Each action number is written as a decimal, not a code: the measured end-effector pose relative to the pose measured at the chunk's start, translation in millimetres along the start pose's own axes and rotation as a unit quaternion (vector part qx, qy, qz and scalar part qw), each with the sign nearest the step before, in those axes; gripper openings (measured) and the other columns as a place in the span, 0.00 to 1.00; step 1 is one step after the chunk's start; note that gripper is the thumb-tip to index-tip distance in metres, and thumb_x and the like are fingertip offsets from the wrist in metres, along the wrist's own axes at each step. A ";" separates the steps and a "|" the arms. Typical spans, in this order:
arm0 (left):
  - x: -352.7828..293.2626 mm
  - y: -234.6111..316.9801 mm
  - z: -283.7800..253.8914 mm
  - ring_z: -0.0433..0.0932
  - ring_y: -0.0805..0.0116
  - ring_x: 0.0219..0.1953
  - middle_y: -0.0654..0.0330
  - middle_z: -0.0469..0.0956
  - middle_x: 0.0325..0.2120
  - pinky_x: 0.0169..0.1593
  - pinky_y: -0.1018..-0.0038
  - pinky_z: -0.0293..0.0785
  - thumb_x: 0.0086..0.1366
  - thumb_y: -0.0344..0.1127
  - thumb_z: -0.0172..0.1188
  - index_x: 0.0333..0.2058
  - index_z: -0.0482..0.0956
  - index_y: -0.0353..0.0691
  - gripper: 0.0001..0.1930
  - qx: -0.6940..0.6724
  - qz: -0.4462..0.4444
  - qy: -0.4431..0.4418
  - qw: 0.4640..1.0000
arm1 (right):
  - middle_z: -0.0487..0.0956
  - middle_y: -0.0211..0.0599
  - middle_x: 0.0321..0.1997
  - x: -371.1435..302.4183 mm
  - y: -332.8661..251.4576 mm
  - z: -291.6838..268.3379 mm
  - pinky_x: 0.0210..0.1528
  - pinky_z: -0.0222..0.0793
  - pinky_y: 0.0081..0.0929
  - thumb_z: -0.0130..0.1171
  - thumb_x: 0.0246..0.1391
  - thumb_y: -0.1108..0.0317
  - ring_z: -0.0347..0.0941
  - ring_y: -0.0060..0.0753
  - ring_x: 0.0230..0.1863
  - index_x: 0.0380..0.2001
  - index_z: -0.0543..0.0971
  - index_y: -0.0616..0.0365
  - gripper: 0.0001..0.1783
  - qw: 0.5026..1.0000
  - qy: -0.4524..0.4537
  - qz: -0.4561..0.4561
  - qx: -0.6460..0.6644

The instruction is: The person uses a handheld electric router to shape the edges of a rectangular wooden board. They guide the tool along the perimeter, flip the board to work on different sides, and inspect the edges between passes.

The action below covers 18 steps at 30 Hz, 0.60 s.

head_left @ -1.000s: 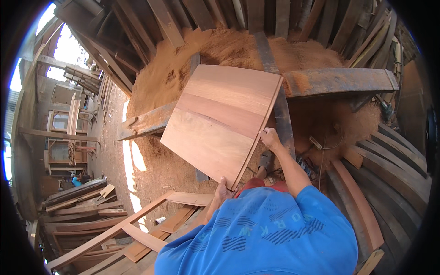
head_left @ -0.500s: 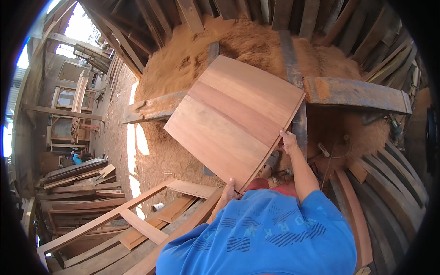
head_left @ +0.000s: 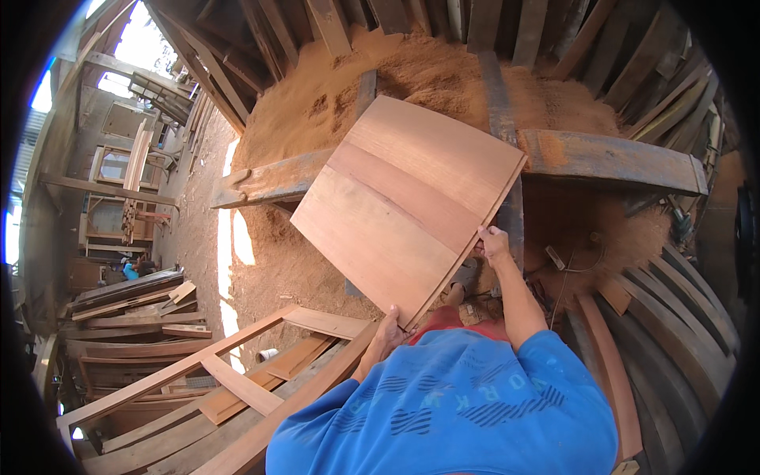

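Note:
A broad wooden panel (head_left: pixel 412 210), made of several joined boards in pale and reddish tones, is held tilted in front of my body. My left hand (head_left: pixel 388 332) grips its near corner, fingers closed on the edge. Farther right, my right hand (head_left: pixel 494 244) is closed on the right-hand edge, where a groove runs along the side. The panel's underside is hidden. Behind it lies a heavy timber beam (head_left: pixel 617 162), crossed by an upright-running dark plank (head_left: pixel 497 103).
Sawdust (head_left: pixel 431 59) is heaped beyond the beam. At the lower left a wooden frame (head_left: pixel 182 368) lies over stacked boards. Curved planks (head_left: pixel 681 317) fill the right side, and lumber leans along the far wall. A distant person (head_left: pixel 130 271) in blue is at the left.
The panel has shifted slightly right, its left corner moving most. My left hand has moved a little left along the near corner. Both hands still hold the panel.

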<state>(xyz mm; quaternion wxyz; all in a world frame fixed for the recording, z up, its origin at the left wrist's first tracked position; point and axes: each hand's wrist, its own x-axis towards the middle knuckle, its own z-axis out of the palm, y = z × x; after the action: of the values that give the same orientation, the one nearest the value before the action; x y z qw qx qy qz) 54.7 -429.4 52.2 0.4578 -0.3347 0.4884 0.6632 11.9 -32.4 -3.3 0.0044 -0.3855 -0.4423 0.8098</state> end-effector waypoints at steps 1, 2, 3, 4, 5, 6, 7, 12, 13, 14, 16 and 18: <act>-3.7 -4.8 -1.3 0.83 0.59 0.35 0.53 0.84 0.45 0.37 0.64 0.83 0.78 0.62 0.43 0.59 0.72 0.42 0.29 0.003 0.005 0.008 1.000 | 0.83 0.37 0.34 -9.5 2.6 -3.6 0.31 0.83 0.32 0.57 0.70 0.63 0.82 0.31 0.29 0.37 0.77 0.59 0.11 1.000 0.007 0.008 -0.019; -10.3 -9.1 0.2 0.83 0.59 0.34 0.51 0.83 0.44 0.37 0.65 0.82 0.78 0.62 0.44 0.58 0.73 0.40 0.30 0.006 0.010 0.017 1.000 | 0.82 0.36 0.33 -23.3 4.6 -5.2 0.31 0.82 0.31 0.57 0.70 0.62 0.81 0.30 0.28 0.36 0.77 0.59 0.11 0.999 0.014 0.019 -0.039; -16.9 -13.7 -1.9 0.83 0.59 0.34 0.51 0.83 0.44 0.37 0.65 0.82 0.78 0.62 0.44 0.58 0.73 0.40 0.30 0.004 0.013 0.027 1.000 | 0.82 0.35 0.33 -35.8 9.9 -6.4 0.31 0.82 0.31 0.57 0.70 0.62 0.80 0.29 0.27 0.36 0.77 0.59 0.11 0.998 0.020 0.031 -0.058; -21.0 -16.2 -3.8 0.83 0.59 0.34 0.51 0.83 0.44 0.37 0.65 0.82 0.78 0.61 0.45 0.58 0.73 0.39 0.30 0.007 0.015 0.036 0.999 | 0.82 0.35 0.32 -47.5 15.7 -6.8 0.31 0.82 0.31 0.58 0.70 0.62 0.79 0.28 0.26 0.36 0.78 0.59 0.12 0.997 0.024 0.043 -0.060; -24.1 -19.7 -8.0 0.83 0.59 0.34 0.50 0.83 0.44 0.37 0.65 0.82 0.78 0.61 0.45 0.58 0.73 0.39 0.30 0.009 0.016 0.045 0.999 | 0.81 0.34 0.31 -58.2 23.4 -8.3 0.31 0.81 0.31 0.58 0.69 0.61 0.79 0.28 0.26 0.37 0.78 0.60 0.12 0.996 0.028 0.055 -0.061; -24.5 -20.8 -11.2 0.83 0.59 0.34 0.50 0.83 0.44 0.37 0.65 0.82 0.78 0.61 0.46 0.57 0.74 0.38 0.30 0.012 0.016 0.053 0.998 | 0.81 0.34 0.31 -67.3 29.3 -11.8 0.30 0.81 0.31 0.58 0.69 0.60 0.78 0.27 0.25 0.37 0.79 0.60 0.13 0.995 0.032 0.068 -0.062; -24.1 -24.3 -13.4 0.83 0.59 0.34 0.50 0.83 0.44 0.37 0.65 0.82 0.78 0.61 0.46 0.57 0.74 0.38 0.30 0.013 0.015 0.060 0.998 | 0.81 0.35 0.31 -75.3 33.6 -16.9 0.30 0.80 0.30 0.58 0.69 0.61 0.78 0.27 0.25 0.38 0.79 0.61 0.12 0.992 0.028 0.091 -0.084; -19.5 -35.6 -33.9 0.83 0.59 0.34 0.48 0.83 0.44 0.37 0.65 0.82 0.77 0.60 0.48 0.57 0.74 0.36 0.30 0.023 0.007 0.094 0.995 | 0.84 0.40 0.32 -95.7 16.0 -20.2 0.26 0.77 0.30 0.57 0.63 0.69 0.78 0.27 0.25 0.40 0.82 0.62 0.09 0.940 -0.081 0.192 -0.269; -19.7 -38.2 -38.2 0.83 0.59 0.34 0.48 0.83 0.44 0.37 0.65 0.82 0.77 0.60 0.48 0.56 0.74 0.35 0.30 0.025 0.004 0.102 0.994 | 0.85 0.41 0.32 -95.0 6.7 -19.8 0.26 0.77 0.31 0.57 0.62 0.69 0.78 0.27 0.24 0.39 0.82 0.61 0.08 0.925 -0.120 0.198 -0.302; -16.7 -39.6 -38.8 0.83 0.59 0.34 0.48 0.83 0.44 0.37 0.65 0.82 0.77 0.60 0.49 0.56 0.74 0.35 0.30 0.031 0.000 0.105 0.994 | 0.85 0.41 0.31 -88.2 -6.4 -23.2 0.27 0.77 0.32 0.60 0.59 0.68 0.79 0.28 0.24 0.37 0.83 0.63 0.10 0.921 -0.112 0.169 -0.333; -5.5 -39.9 -30.1 0.83 0.59 0.34 0.47 0.83 0.44 0.37 0.65 0.82 0.77 0.60 0.49 0.56 0.74 0.34 0.30 0.049 -0.013 0.097 0.994 | 0.86 0.50 0.34 -40.2 -9.3 -65.3 0.35 0.80 0.39 0.59 0.57 0.66 0.84 0.41 0.31 0.37 0.84 0.63 0.12 0.840 -0.007 -0.065 -0.538; -15.5 -43.1 -52.6 0.83 0.59 0.34 0.46 0.82 0.44 0.37 0.65 0.81 0.76 0.59 0.50 0.56 0.74 0.33 0.31 0.051 -0.011 0.129 0.990 | 0.85 0.58 0.38 -44.8 -66.9 -34.6 0.45 0.79 0.47 0.57 0.57 0.65 0.85 0.52 0.42 0.38 0.84 0.61 0.13 0.818 0.129 -0.193 -0.526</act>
<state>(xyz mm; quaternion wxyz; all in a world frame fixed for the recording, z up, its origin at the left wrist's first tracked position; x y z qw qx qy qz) 100.3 -479.5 35.6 0.4146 -0.3994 0.5726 0.5837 42.8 17.4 62.0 0.0141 -0.3364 -0.8620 0.3790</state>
